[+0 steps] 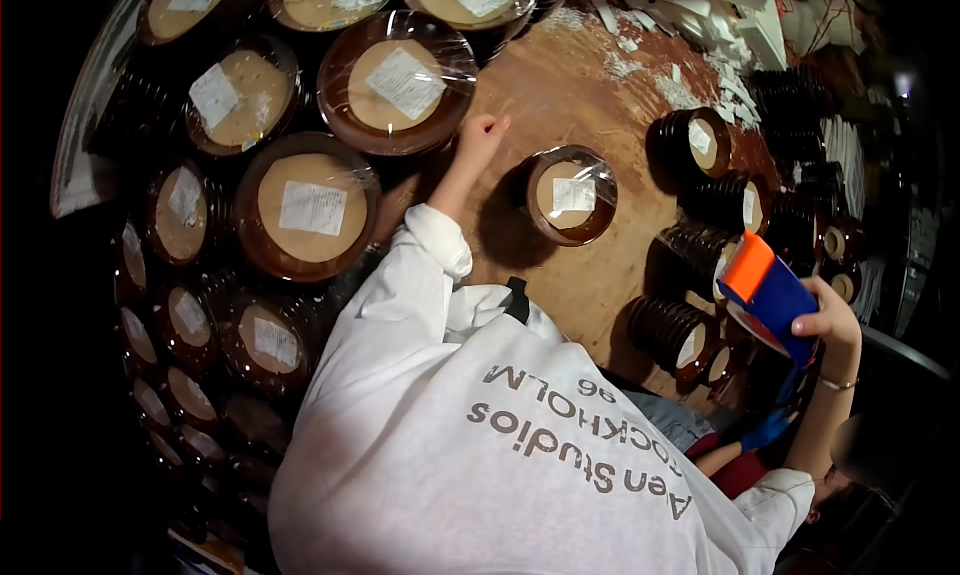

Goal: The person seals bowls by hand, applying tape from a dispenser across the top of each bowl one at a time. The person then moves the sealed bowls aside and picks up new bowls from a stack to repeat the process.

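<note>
White sweatshirt (450,445) cloth, soft and creased with grey printed lettering, fills the frame from 5 to 7 o'clock. Its sleeve runs up toward 12 o'clock to the left hand (482,135), which is clenched in a fist with the knuckles on the bare, round wooden table (560,85); whether anything lies inside the fist cannot be told. Near the fist, toward 3 o'clock from it and not touching it, sits a wrapped dish (571,196) — a shallow brown round bowl with a tan disc inside, a white paper label and shiny cling film stretched over the rim. Larger dishes (312,207) of the same make crowd the table from 8 to 12 o'clock, film glinting. At 3 o'clock the right hand (830,321) grips a tape dispenser (768,289), a blocky plastic thing, orange at one end and blue along the body. Beside it, dark ribbed bowls (668,331) lie on their sides in stacks, and white scraps (690,15) — angular, chalky — heap at 1 o'clock.
</note>
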Tool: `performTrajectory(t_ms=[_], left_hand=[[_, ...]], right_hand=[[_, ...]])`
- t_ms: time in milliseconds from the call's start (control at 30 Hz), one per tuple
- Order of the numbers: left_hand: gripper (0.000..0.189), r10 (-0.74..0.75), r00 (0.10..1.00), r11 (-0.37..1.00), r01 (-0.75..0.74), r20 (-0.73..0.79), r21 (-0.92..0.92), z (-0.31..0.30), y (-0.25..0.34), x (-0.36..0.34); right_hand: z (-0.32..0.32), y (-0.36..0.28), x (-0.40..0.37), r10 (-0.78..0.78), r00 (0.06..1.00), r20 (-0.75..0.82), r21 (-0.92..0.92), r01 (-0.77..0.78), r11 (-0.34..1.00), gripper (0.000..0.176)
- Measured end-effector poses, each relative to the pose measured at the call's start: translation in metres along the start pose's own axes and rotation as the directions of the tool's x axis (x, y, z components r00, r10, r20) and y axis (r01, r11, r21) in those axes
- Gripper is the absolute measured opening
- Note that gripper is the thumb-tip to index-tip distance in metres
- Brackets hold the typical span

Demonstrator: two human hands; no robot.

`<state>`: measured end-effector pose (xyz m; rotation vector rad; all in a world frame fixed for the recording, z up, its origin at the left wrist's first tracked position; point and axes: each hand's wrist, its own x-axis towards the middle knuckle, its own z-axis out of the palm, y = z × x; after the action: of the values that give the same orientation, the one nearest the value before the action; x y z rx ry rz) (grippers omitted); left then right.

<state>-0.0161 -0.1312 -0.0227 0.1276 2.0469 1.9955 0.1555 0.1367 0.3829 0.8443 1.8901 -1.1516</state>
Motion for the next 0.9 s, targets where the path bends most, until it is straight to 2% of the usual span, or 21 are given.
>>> performTrajectory(t_ms=[33, 67, 100, 133, 200, 233, 300, 333, 433, 500, 567, 600, 633, 700, 733, 767, 833, 867, 900], left_hand=[[0.031, 0.041, 0.999, 0.991, -0.038, -0.023, 0.132, 0.0, -0.008, -0.001], [0.032, 0.151, 0.985, 0.934, -0.116, -0.079, 0.339, 0.003, -0.017, -0.001], [0.032, 0.15, 0.984, 0.935, -0.11, -0.095, 0.337, 0.005, -0.016, -0.002], [0.03, 0.138, 0.981, 0.9, -0.067, -0.136, 0.43, 0.008, -0.016, -0.007], [0.029, 0.067, 0.984, 0.83, 0.036, -0.165, 0.557, 0.013, -0.018, -0.01], [0.029, 0.064, 0.984, 0.832, 0.041, -0.168, 0.554, 0.012, -0.021, -0.009], [0.031, 0.028, 0.984, 0.819, 0.078, -0.176, 0.568, 0.013, -0.028, -0.007], [0.031, 0.027, 0.984, 0.82, 0.078, -0.175, 0.567, 0.014, -0.03, -0.007], [0.032, -0.048, 0.985, 0.761, 0.142, -0.163, 0.633, 0.016, -0.036, -0.012], [0.034, -0.101, 0.993, 0.666, 0.116, -0.065, 0.737, 0.027, -0.035, -0.015], [0.035, -0.126, 0.992, 0.662, 0.096, -0.016, 0.743, 0.034, -0.032, -0.017], [0.035, -0.222, 0.975, 0.662, 0.131, 0.026, 0.738, 0.038, -0.029, -0.016], [0.035, -0.317, 0.946, 0.656, 0.167, 0.068, 0.736, 0.04, -0.026, -0.017], [0.037, -0.334, 0.938, 0.66, 0.161, 0.094, 0.734, 0.038, -0.02, -0.017], [0.038, -0.346, 0.931, 0.665, 0.159, 0.113, 0.729, 0.035, -0.018, -0.016], [0.038, -0.342, 0.932, 0.659, 0.149, 0.118, 0.737, 0.034, -0.025, -0.012], [0.038, -0.247, 0.951, 0.633, 0.014, 0.184, 0.774, 0.036, -0.036, -0.006], [0.038, -0.238, 0.951, 0.63, -0.003, 0.197, 0.777, 0.038, -0.04, -0.001], [0.037, -0.276, 0.933, 0.546, -0.046, 0.232, 0.836, 0.036, -0.034, 0.001]], right_hand=[[-0.003, -0.007, 0.01, -0.007, 1.0, 0.001, -0.036, 0.007, 0.999, 0.064], [-0.001, -0.02, 0.015, -0.01, 1.0, -0.012, -0.083, 0.009, 0.996, 0.065], [0.002, -0.033, 0.019, -0.016, 1.0, -0.026, -0.128, 0.013, 0.992, 0.066], [0.0, -0.04, 0.023, -0.015, 1.0, -0.016, -0.142, 0.012, 0.99, 0.066], [-0.005, -0.049, 0.03, 0.046, 0.997, -0.055, -0.138, -0.054, 0.989, 0.077], [-0.004, -0.05, 0.032, 0.049, 0.997, -0.054, -0.143, -0.056, 0.988, 0.077], [-0.002, -0.05, 0.036, -0.039, 0.978, -0.205, -0.185, 0.001, 0.983, 0.078], [-0.005, -0.054, 0.037, -0.016, 0.987, -0.157, -0.269, -0.027, 0.963, 0.079], [0.003, -0.061, 0.044, -0.028, 0.988, -0.149, -0.27, -0.014, 0.963, 0.079], [-0.003, -0.059, 0.05, -0.019, 0.995, -0.099, -0.263, -0.008, 0.965, 0.079], [-0.005, -0.053, 0.05, 0.008, 1.0, -0.02, -0.203, -0.012, 0.979, 0.075], [-0.005, -0.041, 0.048, -0.066, 0.987, -0.146, -0.233, 0.031, 0.972, 0.07], [-0.006, -0.038, 0.05, -0.062, 0.987, -0.148, -0.229, 0.027, 0.973, 0.07], [-0.008, -0.031, 0.055, 0.012, 0.999, 0.035, -0.161, -0.006, 0.987, 0.067], [-0.003, -0.025, 0.054, -0.034, 0.999, -0.037, -0.131, 0.029, 0.991, 0.067], [-0.001, -0.022, 0.055, -0.039, 0.998, -0.039, -0.118, 0.034, 0.992, 0.067], [-0.001, -0.016, 0.054, -0.036, 0.998, 0.061, -0.075, 0.04, 0.996, 0.065], [0.0, -0.003, 0.055, -0.107, 0.994, -0.011, -0.061, 0.106, 0.993, 0.062], [0.001, 0.001, 0.053, -0.108, 0.994, -0.023, -0.047, 0.107, 0.993, 0.062]])
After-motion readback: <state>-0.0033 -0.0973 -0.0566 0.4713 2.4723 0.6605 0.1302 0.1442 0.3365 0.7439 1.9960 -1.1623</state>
